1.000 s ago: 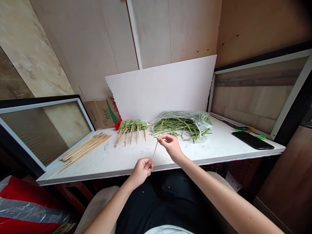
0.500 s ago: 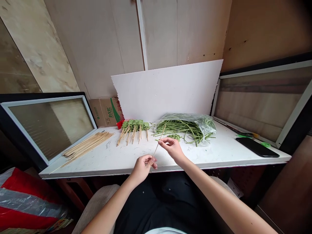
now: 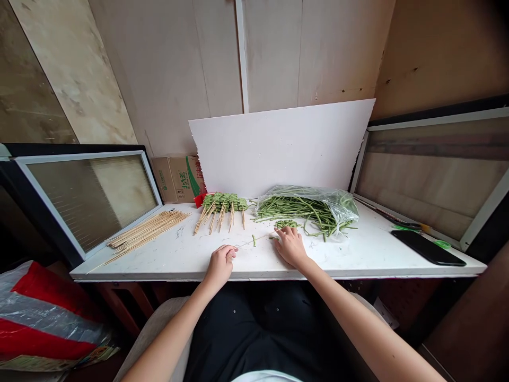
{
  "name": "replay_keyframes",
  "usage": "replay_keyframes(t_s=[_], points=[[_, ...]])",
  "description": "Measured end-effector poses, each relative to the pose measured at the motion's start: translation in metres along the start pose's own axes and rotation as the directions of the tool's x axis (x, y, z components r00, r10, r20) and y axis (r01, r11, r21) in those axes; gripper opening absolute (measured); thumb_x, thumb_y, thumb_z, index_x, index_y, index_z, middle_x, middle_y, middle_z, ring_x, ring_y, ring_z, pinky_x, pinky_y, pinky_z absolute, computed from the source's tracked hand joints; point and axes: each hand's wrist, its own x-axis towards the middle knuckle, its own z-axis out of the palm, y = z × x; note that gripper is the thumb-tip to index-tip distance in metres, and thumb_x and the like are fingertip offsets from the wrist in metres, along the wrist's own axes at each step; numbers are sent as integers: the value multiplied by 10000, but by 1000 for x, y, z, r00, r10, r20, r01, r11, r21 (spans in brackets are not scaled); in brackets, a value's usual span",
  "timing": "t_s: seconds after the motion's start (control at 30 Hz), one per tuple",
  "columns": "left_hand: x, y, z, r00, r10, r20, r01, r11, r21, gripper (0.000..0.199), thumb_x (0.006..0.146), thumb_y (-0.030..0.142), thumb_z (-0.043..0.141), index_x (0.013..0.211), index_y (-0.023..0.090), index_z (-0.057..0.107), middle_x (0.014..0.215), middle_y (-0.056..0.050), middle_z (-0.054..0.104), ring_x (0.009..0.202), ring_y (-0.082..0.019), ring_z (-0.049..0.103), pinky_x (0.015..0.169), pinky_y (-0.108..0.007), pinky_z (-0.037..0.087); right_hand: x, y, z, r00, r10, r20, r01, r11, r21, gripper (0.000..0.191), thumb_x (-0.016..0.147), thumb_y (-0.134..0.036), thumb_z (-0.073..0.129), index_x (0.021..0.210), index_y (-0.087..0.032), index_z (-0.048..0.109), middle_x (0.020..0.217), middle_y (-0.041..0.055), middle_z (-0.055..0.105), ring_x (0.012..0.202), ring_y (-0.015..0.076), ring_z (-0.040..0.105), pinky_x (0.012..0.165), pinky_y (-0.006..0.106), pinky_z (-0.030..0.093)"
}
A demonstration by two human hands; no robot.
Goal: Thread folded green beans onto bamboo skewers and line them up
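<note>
My left hand (image 3: 221, 263) is closed on the lower end of a thin wooden skewer (image 3: 260, 238) near the table's front edge. One short green bean piece (image 3: 254, 241) is on the skewer. My right hand (image 3: 291, 246) is at the small pile of cut bean pieces (image 3: 288, 224), its fingers bent downward; what they hold is too small to tell. Behind it lies a clear plastic bag of long green beans (image 3: 306, 208). Skewers loaded with bean pieces (image 3: 225, 202) lie at the back, their sticks pointing toward me.
Bare skewers (image 3: 149, 232) lie in a bundle on the left of the white table (image 3: 178, 262). A black phone (image 3: 427, 247) and green scissors handles (image 3: 442, 244) are at the right. A cardboard box (image 3: 178, 179) and white board (image 3: 278, 146) stand behind.
My right hand has moved right and down to the cut bean pile. My left hand has shifted left, and the skewer now lies lower and flatter. The view has shifted slightly.
</note>
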Motion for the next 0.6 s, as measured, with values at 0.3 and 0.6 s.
replay_keyframes(t_s=[0.3,0.6], points=[[-1,-15,1,999,-4,-43,6,999,37,264,999,233,480,928,188,730,951,-91,767,856,-225,704,786,-333,523,7,2,6,1000,21,-21,-19,997,76,275,1005,-236,524,1002,-196,796,1095,177,719,1148,378,501,906,469,408],[-3,-14,4,996,-23,-81,24,1000,17,270,994,282,501,928,190,746,902,-81,763,811,-219,698,760,-322,519,13,6,6,974,224,11,-104,409,907,461,828,-564,752,1101,-193,769,1077,127,775,934,266,672,825,390,509]])
